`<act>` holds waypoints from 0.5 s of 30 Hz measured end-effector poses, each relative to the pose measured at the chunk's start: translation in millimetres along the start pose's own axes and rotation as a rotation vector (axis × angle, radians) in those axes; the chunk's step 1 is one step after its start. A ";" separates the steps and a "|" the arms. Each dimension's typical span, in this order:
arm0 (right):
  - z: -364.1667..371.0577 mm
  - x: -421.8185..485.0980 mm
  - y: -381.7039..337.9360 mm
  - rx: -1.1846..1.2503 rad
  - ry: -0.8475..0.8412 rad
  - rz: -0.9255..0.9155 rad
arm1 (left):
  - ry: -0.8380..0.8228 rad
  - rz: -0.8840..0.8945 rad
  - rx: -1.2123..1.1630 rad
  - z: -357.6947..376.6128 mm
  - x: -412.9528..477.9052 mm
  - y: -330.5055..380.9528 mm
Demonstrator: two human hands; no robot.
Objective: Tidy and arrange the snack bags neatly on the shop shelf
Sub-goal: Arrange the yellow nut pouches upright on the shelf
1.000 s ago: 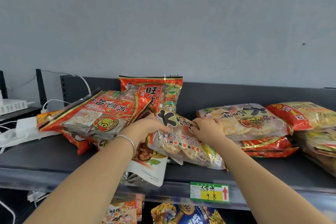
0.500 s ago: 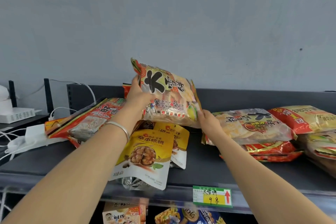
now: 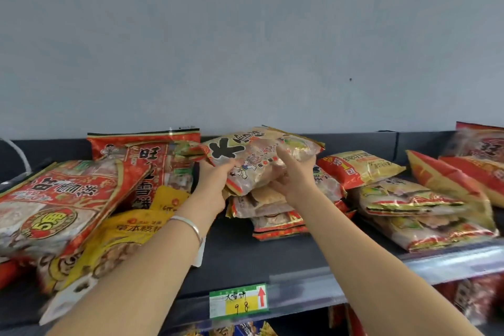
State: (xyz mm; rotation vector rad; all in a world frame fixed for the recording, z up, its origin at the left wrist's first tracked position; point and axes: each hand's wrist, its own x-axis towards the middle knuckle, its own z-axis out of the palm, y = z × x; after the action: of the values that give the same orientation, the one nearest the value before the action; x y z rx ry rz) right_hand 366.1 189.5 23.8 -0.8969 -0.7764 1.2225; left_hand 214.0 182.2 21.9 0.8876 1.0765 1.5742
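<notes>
2 hands hold 1 snack bag with a big black character, over the middle stack of bags on the dark shelf. The left hand, a bracelet on its wrist, has its fingers curled round the bag's left edge. The right hand grips the right part, thumb on top. Whether the bag rests on the stack, I cannot tell. To the left, a large red bag overlaps a yellow pouch. A price tag reads 98.

Under the fingers a stack of bags blocked the way; red bags crowded their left, yellow bags their right. Bare shelf lay open nearer the wrists.
</notes>
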 end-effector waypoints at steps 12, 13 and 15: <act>-83.2 40.0 -60.6 -0.720 0.293 -0.229 | -0.257 0.550 1.022 103.9 0.2 -29.8; -88.4 42.2 -59.2 -0.835 0.262 -0.164 | -0.287 0.595 1.158 109.2 -0.9 -34.7; -99.9 46.1 -54.4 -1.008 0.254 -0.154 | -0.347 0.627 1.376 117.3 1.4 -46.5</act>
State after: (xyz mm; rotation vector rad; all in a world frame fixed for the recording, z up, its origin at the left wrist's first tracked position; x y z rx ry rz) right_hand 486.3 214.1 28.4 -1.7220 -1.2451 0.5061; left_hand 336.0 213.9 17.7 2.4856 1.6812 0.8445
